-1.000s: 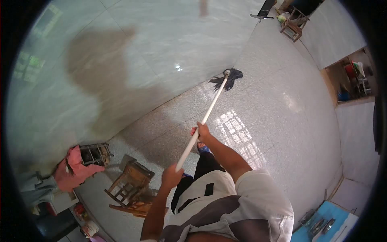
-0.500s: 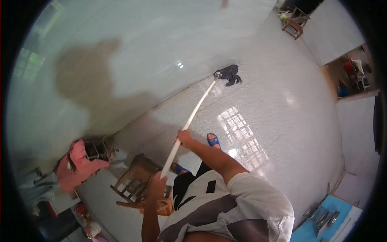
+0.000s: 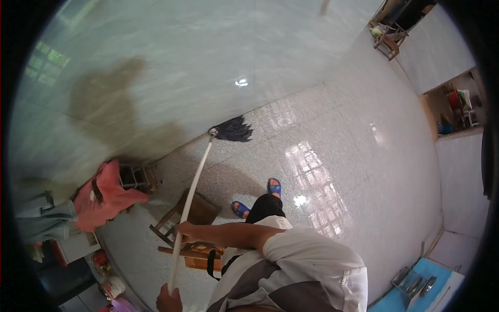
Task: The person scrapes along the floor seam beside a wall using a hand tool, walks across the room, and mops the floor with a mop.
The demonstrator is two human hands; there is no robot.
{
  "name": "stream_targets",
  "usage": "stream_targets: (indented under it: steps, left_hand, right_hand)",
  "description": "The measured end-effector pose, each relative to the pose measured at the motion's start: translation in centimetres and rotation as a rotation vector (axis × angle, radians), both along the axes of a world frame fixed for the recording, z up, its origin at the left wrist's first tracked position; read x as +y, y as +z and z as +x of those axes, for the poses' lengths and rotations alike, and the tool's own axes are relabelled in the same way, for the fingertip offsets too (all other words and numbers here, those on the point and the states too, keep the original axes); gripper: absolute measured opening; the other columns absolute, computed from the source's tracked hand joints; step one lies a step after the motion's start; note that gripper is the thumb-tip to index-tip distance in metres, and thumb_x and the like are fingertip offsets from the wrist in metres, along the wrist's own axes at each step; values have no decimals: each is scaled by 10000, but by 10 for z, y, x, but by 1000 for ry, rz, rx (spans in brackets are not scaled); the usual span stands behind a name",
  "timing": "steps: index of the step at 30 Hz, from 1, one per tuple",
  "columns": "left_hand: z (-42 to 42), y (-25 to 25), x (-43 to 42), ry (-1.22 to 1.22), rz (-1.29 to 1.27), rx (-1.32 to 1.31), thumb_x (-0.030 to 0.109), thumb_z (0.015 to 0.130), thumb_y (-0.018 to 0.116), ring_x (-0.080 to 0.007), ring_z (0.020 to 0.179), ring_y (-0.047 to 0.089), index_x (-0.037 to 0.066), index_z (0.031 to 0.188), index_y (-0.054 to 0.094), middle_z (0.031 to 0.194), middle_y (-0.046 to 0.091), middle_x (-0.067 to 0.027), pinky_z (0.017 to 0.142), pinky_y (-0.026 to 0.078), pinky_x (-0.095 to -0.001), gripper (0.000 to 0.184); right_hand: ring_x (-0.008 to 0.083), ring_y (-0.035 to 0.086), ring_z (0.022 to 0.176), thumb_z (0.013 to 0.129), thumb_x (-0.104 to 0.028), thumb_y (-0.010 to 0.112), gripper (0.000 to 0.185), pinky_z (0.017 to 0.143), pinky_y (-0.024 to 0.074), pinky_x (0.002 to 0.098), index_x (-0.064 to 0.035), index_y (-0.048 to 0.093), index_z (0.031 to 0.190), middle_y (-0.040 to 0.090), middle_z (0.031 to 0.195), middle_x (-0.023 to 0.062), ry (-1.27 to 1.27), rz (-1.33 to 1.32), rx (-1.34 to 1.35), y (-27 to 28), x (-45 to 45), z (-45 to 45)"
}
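Observation:
A mop with a long white handle (image 3: 193, 187) slants across the view, its dark strands (image 3: 234, 129) lying on the floor along the foot of the wall. My right hand (image 3: 185, 232) is closed around the middle of the handle. Near the bottom edge my left hand (image 3: 169, 299) is wrapped around the handle's end. The handle passes over a wooden chair (image 3: 202, 210), which stands just left of my feet in blue sandals (image 3: 274, 186).
A pink cloth (image 3: 109, 195) hangs over a rack by the left wall. Another wooden chair (image 3: 389, 46) stands at the upper right. A blue-topped table (image 3: 434, 273) with metal items is at the lower right. Shelves (image 3: 460, 106) open in the right wall.
The mop head has swept left along the wall's foot, its strands trailing right. Both hands have moved left and down with the handle. The feet now stand side by side.

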State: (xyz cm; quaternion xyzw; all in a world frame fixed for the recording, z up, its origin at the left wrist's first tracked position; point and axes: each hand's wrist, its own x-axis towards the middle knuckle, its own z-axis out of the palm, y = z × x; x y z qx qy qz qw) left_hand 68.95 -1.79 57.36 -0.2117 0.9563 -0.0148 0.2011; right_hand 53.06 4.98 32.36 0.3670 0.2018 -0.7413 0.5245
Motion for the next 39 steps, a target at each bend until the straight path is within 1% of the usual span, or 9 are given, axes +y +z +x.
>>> stream_targets:
  steps: [4, 6, 10, 11, 18, 20, 26, 30, 39]
  left_hand:
    - [-37, 41, 25, -9, -46, -81, 152, 632, 747, -367, 709, 611, 33, 879, 616, 773, 634, -185, 645, 473, -424, 305]
    - [-36, 27, -23, -174, -32, 30, 134, 609, 758, -292, 617, 617, 16, 853, 627, 675, 623, -143, 590, 468, -377, 301]
    - [-71, 43, -26, 190, 303, -124, 60, 605, 711, -113, 568, 508, -25, 854, 641, 580, 524, -39, 528, 409, -286, 272]
    - [-76, 42, -20, 137, 321, -109, 54, 607, 707, -121, 567, 516, -25, 860, 640, 592, 539, -51, 531, 415, -290, 273]
    - [-92, -12, 38, 6, 417, -107, 130, 664, 720, -180, 570, 579, 16, 906, 647, 667, 612, -136, 573, 458, -321, 277]
    - [-97, -44, 65, -62, 498, -21, 149, 670, 719, -209, 600, 595, 34, 933, 649, 706, 619, -154, 585, 462, -337, 296]
    - [-145, -104, 185, -94, 697, -195, 322, 770, 624, -344, 763, 613, 47, 929, 595, 796, 622, -184, 679, 464, -416, 319]
    - [-153, -122, 228, -351, 606, -122, 300, 824, 555, -370, 805, 602, 59, 1025, 542, 826, 625, -185, 700, 461, -450, 314]
    - [-122, -74, 89, -257, 608, -59, 207, 850, 518, -382, 865, 591, 57, 1144, 512, 917, 609, -208, 697, 460, -440, 330]
  right_hand:
    - [277, 567, 645, 902, -119, 487, 215, 611, 520, 421, 62, 430, 1001, 497, 737, 148, -281, -71, -32, -38, 18, -45]
    - [268, 564, 627, 898, -106, 492, 183, 593, 512, 413, 61, 447, 960, 494, 700, 143, -285, -30, -19, -29, 23, -53]
    - [276, 566, 545, 869, -72, 503, 137, 548, 508, 427, 45, 485, 803, 522, 616, 147, -320, 163, 32, -13, 40, -61]
    - [254, 556, 604, 876, -70, 509, 125, 567, 528, 405, 40, 459, 909, 500, 694, 142, -281, 111, 30, -5, 57, -65]
    - [302, 568, 545, 833, -61, 508, 133, 558, 540, 425, 64, 471, 810, 512, 627, 162, -471, 349, 61, -50, 139, -69]
    - [304, 570, 551, 807, -70, 509, 131, 525, 523, 429, 48, 497, 752, 517, 616, 169, -541, 383, 361, -102, 170, -64]
    - [287, 570, 554, 869, -190, 487, 202, 499, 516, 420, 7, 450, 895, 525, 671, 157, -604, 601, 289, -143, 328, -106]
    - [242, 500, 423, 842, -218, 482, 229, 371, 439, 380, -2, 434, 786, 476, 577, 123, -634, 849, 183, -147, 375, -133]
    - [266, 510, 504, 841, -180, 440, 185, 420, 444, 403, -8, 483, 790, 485, 615, 152, -535, 796, 167, -135, 193, -107]
